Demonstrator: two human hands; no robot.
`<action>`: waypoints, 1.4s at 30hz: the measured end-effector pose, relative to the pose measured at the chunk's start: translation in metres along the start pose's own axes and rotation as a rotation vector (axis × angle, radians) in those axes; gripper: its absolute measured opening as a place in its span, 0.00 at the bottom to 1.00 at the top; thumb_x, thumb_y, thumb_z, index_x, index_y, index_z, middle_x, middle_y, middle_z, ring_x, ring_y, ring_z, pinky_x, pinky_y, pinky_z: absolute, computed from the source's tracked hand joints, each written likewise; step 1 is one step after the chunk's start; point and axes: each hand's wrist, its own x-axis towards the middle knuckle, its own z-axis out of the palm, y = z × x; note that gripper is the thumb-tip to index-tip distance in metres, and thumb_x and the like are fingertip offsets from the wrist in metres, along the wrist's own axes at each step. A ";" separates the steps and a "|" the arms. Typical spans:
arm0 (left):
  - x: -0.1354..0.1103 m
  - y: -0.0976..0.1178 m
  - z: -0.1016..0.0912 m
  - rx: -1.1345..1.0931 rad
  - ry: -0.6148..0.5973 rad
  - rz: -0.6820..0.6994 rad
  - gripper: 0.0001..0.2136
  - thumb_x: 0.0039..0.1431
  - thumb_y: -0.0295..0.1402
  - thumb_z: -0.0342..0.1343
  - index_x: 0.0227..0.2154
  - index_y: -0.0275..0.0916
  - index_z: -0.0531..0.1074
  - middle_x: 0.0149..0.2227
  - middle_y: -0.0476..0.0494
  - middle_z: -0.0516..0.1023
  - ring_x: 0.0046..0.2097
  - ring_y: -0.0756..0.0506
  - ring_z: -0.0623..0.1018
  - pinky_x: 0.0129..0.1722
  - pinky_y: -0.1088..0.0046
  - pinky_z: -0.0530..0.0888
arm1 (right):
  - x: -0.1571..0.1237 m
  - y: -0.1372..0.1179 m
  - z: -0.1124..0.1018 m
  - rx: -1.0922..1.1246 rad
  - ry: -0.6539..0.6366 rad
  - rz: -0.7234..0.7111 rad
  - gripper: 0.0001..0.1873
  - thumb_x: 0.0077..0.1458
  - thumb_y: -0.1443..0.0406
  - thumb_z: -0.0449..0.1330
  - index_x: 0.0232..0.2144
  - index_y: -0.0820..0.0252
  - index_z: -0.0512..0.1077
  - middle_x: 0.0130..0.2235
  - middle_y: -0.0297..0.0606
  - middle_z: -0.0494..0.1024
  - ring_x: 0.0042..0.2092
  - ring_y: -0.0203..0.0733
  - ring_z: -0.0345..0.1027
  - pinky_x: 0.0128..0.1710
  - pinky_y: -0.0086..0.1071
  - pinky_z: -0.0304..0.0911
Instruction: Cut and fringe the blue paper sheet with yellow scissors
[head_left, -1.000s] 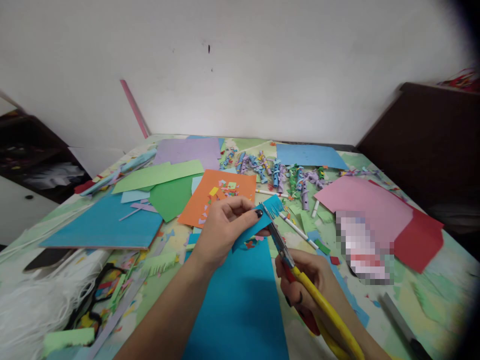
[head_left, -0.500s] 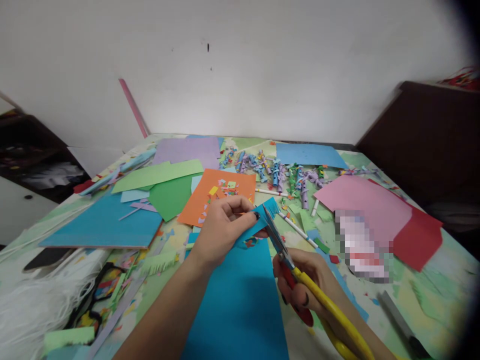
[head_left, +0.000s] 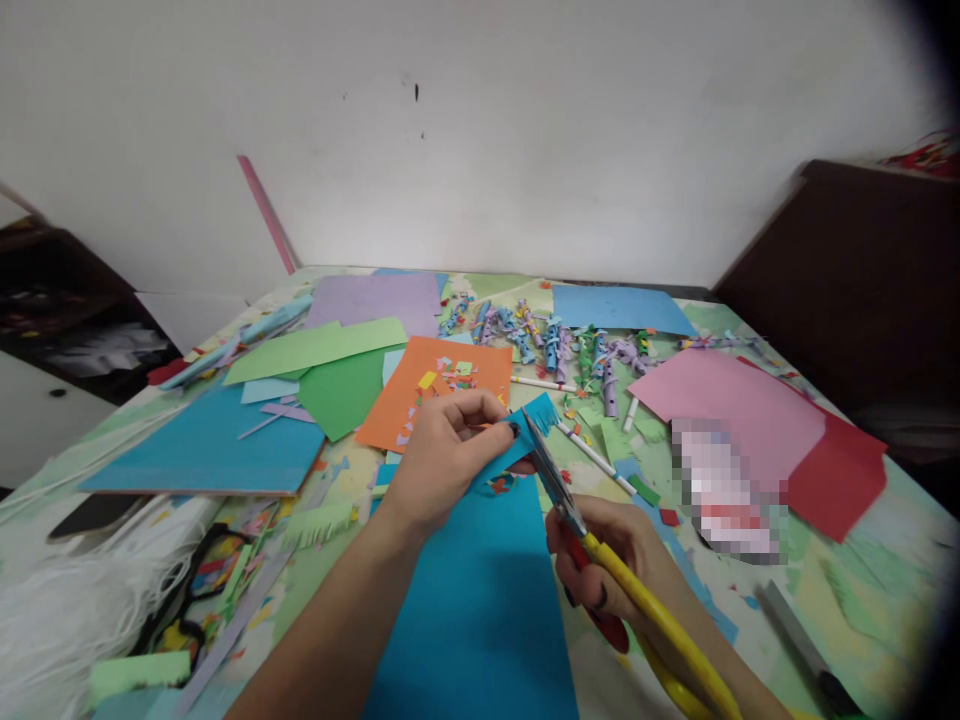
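Pinched in my left hand (head_left: 442, 460) is a strip of blue paper (head_left: 498, 462), its far right end snipped into a short fringe. My right hand (head_left: 611, 560) grips a pair of scissors (head_left: 559, 490) with yellow and red handles. The blades meet the strip just left of the fringe, close to my left fingertips. Below both hands lies a larger sheet of blue paper (head_left: 472, 600). Beyond them, an orange sheet (head_left: 390, 400) carries small coloured paper scraps.
Rolled paper pieces with curled strips (head_left: 555, 345) lie at the back. Pink paper (head_left: 727, 400), red paper (head_left: 840, 480) and a grey-bladed tool (head_left: 795, 630) are on the right. On the left are a blue board (head_left: 202, 450), black-framed glasses (head_left: 191, 590) and white string (head_left: 67, 620).
The scissor blades have shifted slightly left along the strip, further from its fringed end. My left hand keeps its place.
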 end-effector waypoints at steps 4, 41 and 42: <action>0.000 -0.001 0.000 0.003 0.013 -0.005 0.08 0.43 0.30 0.63 0.19 0.36 0.69 0.18 0.51 0.74 0.20 0.49 0.76 0.19 0.76 0.74 | 0.000 -0.002 0.002 -0.016 0.027 -0.019 0.32 0.37 0.39 0.66 0.25 0.61 0.67 0.17 0.31 0.67 0.16 0.29 0.53 0.14 0.23 0.47; 0.001 -0.002 -0.003 -0.042 -0.023 0.008 0.08 0.46 0.30 0.63 0.21 0.35 0.70 0.20 0.48 0.78 0.23 0.47 0.79 0.23 0.76 0.77 | 0.000 -0.001 0.005 0.056 0.086 -0.001 0.24 0.40 0.52 0.71 0.23 0.60 0.63 0.17 0.26 0.59 0.18 0.26 0.46 0.14 0.21 0.41; 0.001 -0.003 -0.003 -0.050 -0.032 0.004 0.08 0.46 0.31 0.64 0.22 0.35 0.70 0.21 0.48 0.78 0.23 0.46 0.80 0.23 0.76 0.77 | 0.000 -0.001 0.004 0.054 0.092 -0.008 0.24 0.40 0.52 0.71 0.22 0.60 0.63 0.17 0.25 0.59 0.18 0.26 0.46 0.14 0.21 0.42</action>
